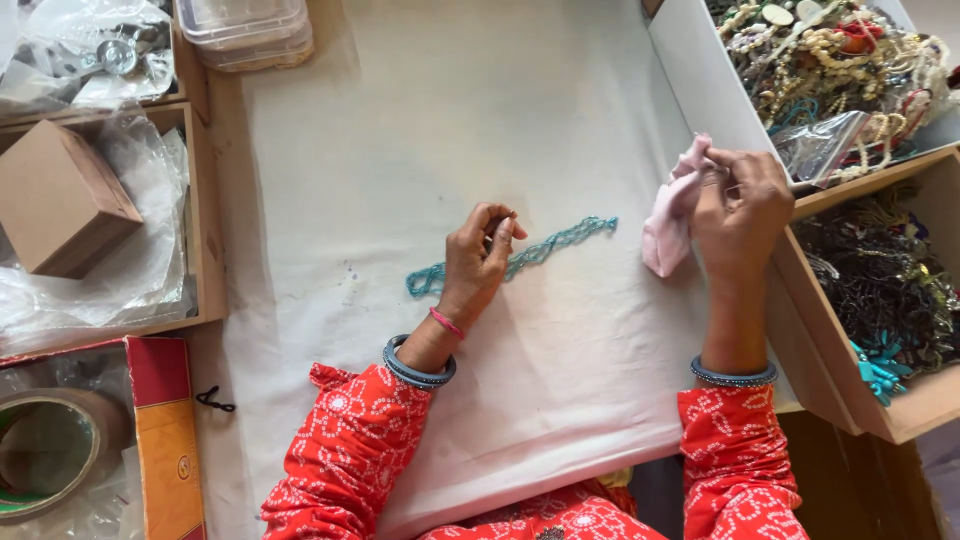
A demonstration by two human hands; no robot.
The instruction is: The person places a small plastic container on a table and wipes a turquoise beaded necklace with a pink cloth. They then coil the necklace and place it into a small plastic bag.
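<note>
Head view | left hand (480, 255) pinches teal bead strand (560, 243) mid-bench | right hand (740, 205) grips pink cloth (668, 215) near bench's right edge

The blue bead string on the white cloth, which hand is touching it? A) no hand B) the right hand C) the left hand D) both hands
C: the left hand pinches the teal bead string on the cloth, while the right hand holds a pink pouch apart from it.

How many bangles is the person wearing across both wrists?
2 grey-blue bangles: one on the left wrist, one on the right wrist. A thin pink band also sits on the left wrist; the sleeves could hide more.
</note>
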